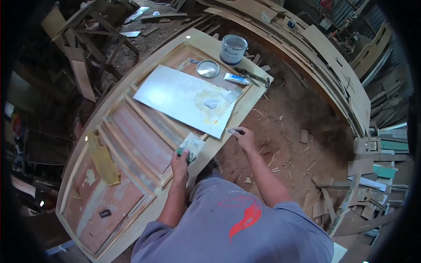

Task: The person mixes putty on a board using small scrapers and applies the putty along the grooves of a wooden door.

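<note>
My left hand [180, 165] is closed on a flat, squarish scraper [193, 145] smeared with whitish putty, with a bit of green by the fingers. My right hand [244, 136] is pinched at the near corner of a white board [166, 94]; a small pale thing shows at the fingertips, too small to name. Putty [211, 104] lies on the board's right part, with yellowish smears around it. Beyond the board are a blue and white tube [236, 79], a round lid [208, 69] and a paint can [233, 49]. All rest on a wooden door panel [136, 118].
A yellow-brown cloth or sheet [103, 160] and a small black object [105, 213] lie on the panel's left part. Wood scraps litter the dirt floor [280, 144]. Long stacked boards [324, 70] curve along the right; a wooden stand [94, 39] is at the back left.
</note>
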{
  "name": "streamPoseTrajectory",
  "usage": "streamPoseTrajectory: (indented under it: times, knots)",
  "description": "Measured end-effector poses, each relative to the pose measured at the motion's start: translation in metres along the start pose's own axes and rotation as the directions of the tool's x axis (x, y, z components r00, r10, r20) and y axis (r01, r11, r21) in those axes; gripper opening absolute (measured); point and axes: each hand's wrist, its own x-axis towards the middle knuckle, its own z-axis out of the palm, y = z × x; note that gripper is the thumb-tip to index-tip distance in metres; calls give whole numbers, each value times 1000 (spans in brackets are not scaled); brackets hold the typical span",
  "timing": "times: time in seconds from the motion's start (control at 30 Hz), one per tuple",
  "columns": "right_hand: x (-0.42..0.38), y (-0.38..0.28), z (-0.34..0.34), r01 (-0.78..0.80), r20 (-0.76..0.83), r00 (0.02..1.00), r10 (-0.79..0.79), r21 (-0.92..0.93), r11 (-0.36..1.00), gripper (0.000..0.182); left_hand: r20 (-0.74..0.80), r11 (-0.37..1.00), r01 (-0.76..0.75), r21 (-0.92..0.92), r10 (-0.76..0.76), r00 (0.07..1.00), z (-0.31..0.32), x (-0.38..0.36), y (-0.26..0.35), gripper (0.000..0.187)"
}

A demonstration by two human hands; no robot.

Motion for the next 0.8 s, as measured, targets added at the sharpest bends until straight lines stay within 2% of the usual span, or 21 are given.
streamPoseTrajectory:
  times: [0.13,0.27,0.33,0.37,0.43,0.47,0.53,0.6,0.7,0.8]
  knots:
    - [56,-5,-3,-149,150,978,144,25,988,19,-60,999,24,-31,-25,998,45,63,-20,26]
    - [107,-7,6,-145,293,939,178,-131,981,25,-143,999,-30,21,33,989,62,107,-47,24]
    - [115,-26,3,109,279,960,1,-377,920,27,-187,998,-51,47,59,981,65,116,-53,22]
    - [122,-36,3,240,301,949,-97,-484,842,28,-207,995,-66,79,81,975,67,120,-56,23]
    - [150,-35,-6,241,301,948,-102,-472,848,30,-270,986,-92,141,127,954,70,119,-62,24]
    - [168,-34,-13,247,311,944,-105,-463,851,31,-318,969,-87,231,160,934,72,119,-64,26]
    - [213,-31,-26,405,292,913,-284,-575,711,39,-414,913,-43,405,225,882,84,115,-58,30]
    - [257,-34,-34,575,359,800,-481,-690,440,53,-486,874,17,486,254,836,94,114,-54,33]
    - [286,-57,-38,515,508,845,-168,-685,515,57,-606,860,70,506,296,738,117,117,-50,36]
    - [309,-48,-43,496,556,824,-108,-617,611,59,-658,838,103,536,339,672,123,124,-55,39]
